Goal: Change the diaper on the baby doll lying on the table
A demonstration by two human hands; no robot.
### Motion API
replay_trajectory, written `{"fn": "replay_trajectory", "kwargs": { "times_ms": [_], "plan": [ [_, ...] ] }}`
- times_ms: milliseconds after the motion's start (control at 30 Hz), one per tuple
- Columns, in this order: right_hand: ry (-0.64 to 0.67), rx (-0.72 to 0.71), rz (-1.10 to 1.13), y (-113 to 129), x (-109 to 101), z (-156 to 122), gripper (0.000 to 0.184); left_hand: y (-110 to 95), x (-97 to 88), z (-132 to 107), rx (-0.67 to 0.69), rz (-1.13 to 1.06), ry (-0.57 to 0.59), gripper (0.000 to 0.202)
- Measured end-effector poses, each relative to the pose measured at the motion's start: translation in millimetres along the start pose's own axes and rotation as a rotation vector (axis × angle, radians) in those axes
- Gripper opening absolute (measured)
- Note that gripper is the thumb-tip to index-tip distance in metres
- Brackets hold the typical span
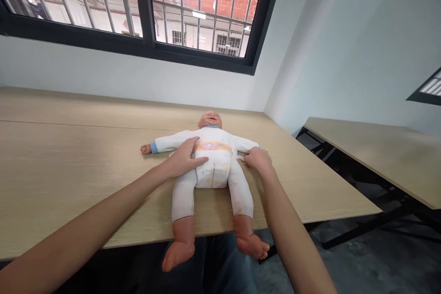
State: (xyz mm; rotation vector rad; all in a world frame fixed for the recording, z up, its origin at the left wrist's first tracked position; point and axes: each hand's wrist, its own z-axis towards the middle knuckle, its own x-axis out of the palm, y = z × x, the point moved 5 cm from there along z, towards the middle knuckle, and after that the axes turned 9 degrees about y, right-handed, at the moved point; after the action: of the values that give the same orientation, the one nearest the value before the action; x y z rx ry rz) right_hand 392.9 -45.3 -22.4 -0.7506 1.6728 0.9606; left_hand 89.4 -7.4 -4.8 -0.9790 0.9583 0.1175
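Left hand (188,158) is spreading flat and pressing on the diaper (212,172) of the baby doll (210,135), while my right hand (259,158) is curling beside the side tab (240,157), any pinch unclear, with the doll lying face-up across the edge of the wooden table (69,170).

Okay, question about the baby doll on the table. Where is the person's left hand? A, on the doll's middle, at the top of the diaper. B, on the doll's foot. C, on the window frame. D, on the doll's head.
A. The left hand lies on the baby doll at its middle, over the top edge of the diaper.
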Motion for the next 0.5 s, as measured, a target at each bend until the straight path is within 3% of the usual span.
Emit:
{"fn": "replay_trajectory", "kwargs": {
  "times_ms": [167,233,333,500],
  "plan": [
    [-0.188,-0.179,0.204,17.5,-15.1,-10.1,0.012,-5.8,-7.1,0.2,-0.032,-0.250,-0.060,0.089],
    [-0.203,-0.303,0.356,28.6,-18.1,-14.4,0.014,-16.8,-10.4,-3.1,0.010,-0.397,-0.002,0.082],
    [-0.152,-0.465,0.570,43.6,-20.7,-20.2,0.016,-47.1,-15.2,-15.8,0.123,-0.570,0.261,0.065],
    [-0.073,-0.567,0.768,57.3,-29.8,-32.5,0.021,-107.4,-2.6,-63.2,0.300,-0.524,0.962,0.051]
  ]
}}
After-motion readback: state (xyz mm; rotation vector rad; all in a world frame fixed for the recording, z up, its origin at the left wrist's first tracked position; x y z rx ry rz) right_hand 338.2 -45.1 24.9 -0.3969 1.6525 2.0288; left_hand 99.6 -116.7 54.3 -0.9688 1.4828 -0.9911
